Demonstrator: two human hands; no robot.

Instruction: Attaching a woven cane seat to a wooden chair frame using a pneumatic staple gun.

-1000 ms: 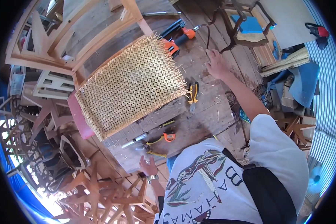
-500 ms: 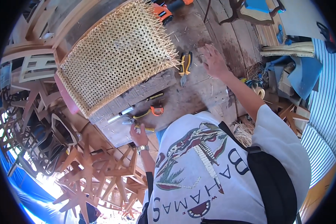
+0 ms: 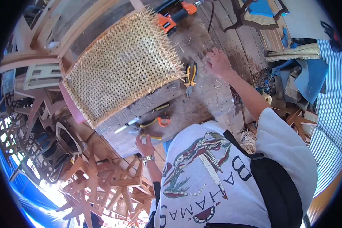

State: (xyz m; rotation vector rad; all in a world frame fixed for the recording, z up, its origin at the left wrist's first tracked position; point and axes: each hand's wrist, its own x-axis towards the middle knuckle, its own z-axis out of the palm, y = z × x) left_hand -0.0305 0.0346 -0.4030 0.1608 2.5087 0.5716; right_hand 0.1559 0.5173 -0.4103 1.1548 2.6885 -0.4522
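Observation:
My left hand [image 3: 144,146] is at the near edge of the wooden workbench [image 3: 201,106], fingers apart, beside yellow-handled pliers [image 3: 149,124] with a grey head. Its fingertips reach the pliers, but whether they touch cannot be made out. My right hand [image 3: 219,64] is over the bench farther right, fingers loosely bent and apart, holding nothing. Between that hand and the woven cane panel [image 3: 121,64] lies a second pair of pliers [image 3: 191,78], with yellow and black handles and jaws toward me. The panel has frayed strands along its right edge.
An orange and black power tool [image 3: 174,19] lies beyond the panel. Near my left hand are an orange tape measure [image 3: 163,121], a slim yellow and black tool [image 3: 161,108] and a whitish stick-like tool [image 3: 127,125]. Wooden chair frames [image 3: 87,171] crowd the left side.
The whole view has shifted slightly, moving the bench things down and right in the picture. My right hand's fingers are a little more bent. My left hand stays by the pliers.

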